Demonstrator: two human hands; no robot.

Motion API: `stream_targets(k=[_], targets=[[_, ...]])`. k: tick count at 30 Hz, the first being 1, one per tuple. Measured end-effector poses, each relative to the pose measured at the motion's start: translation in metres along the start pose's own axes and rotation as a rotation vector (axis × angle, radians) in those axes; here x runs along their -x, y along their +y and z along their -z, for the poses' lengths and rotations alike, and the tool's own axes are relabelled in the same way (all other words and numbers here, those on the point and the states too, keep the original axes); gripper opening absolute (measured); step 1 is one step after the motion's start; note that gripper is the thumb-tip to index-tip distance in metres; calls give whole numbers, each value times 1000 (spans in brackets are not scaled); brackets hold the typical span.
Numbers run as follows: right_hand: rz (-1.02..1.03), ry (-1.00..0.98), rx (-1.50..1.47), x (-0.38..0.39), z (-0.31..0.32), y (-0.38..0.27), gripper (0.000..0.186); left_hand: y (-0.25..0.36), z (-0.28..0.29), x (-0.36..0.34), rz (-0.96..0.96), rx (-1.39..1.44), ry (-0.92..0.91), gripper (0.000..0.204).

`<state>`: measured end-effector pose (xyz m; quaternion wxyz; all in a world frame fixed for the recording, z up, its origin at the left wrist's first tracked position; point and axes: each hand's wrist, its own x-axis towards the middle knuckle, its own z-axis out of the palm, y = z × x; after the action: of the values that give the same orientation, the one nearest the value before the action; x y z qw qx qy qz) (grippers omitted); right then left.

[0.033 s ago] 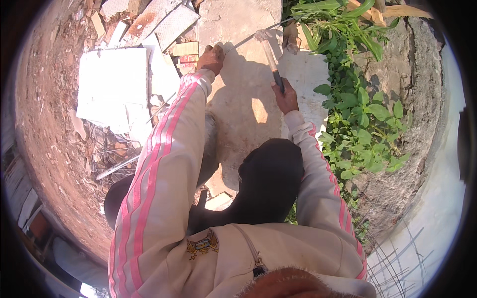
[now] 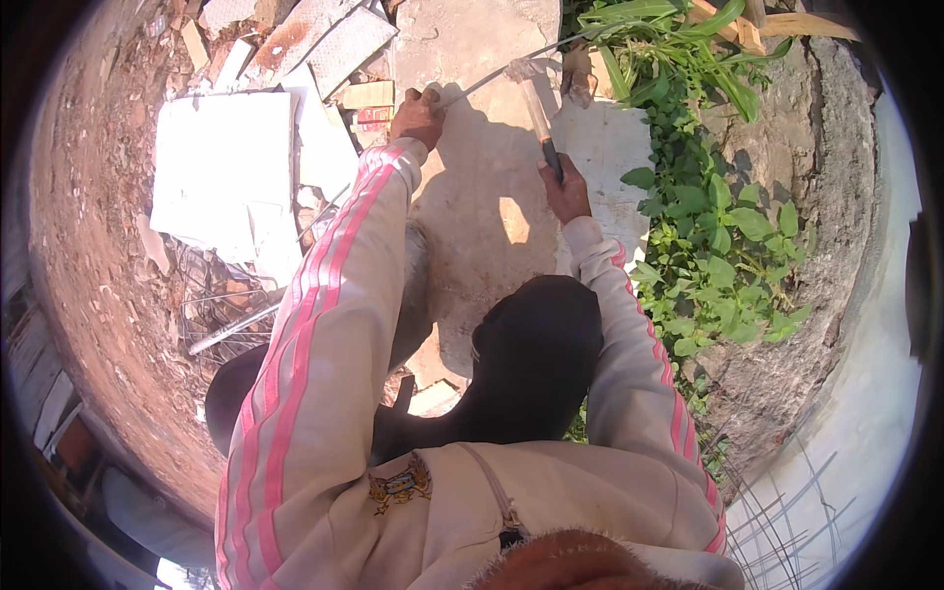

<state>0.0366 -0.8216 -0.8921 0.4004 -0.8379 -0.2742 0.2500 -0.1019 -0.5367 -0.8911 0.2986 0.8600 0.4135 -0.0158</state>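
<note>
A thin metal rod [image 2: 487, 81] runs diagonally over the concrete slab [image 2: 472, 197], its left part under my left hand [image 2: 418, 118], whose fingers are closed round it. My right hand [image 2: 565, 187] grips the dark handle of a hammer [image 2: 541, 123]. The hammer's pale head is close beside the rod; whether it touches the rod I cannot tell. My dark-clad knee [image 2: 536, 334] is below my hands, on the near part of the slab.
White boards [image 2: 221, 167] and broken tile pieces [image 2: 344, 54] lie to the left, with a wire frame [image 2: 226, 295] nearer me. Green plants [image 2: 728, 226] grow along the right beside rough concrete [image 2: 826, 147]. Metal mesh [image 2: 787, 501] is at the lower right.
</note>
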Motion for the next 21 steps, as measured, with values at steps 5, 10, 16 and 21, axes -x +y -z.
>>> stream_targets(k=[5,10,16,21], targets=[[-236,-140,-147,-5,2,3,34,-21,29,50,49,-310,-169,45],[-359,-233,-311,3,14,-27,33,-98,28,91,118,-336,-233,36],[-32,-25,100,8,12,-30,37,-102,27,84,189,-77,-213,35],[105,113,-260,-21,66,-175,37,-110,16,84,177,-6,-191,31]])
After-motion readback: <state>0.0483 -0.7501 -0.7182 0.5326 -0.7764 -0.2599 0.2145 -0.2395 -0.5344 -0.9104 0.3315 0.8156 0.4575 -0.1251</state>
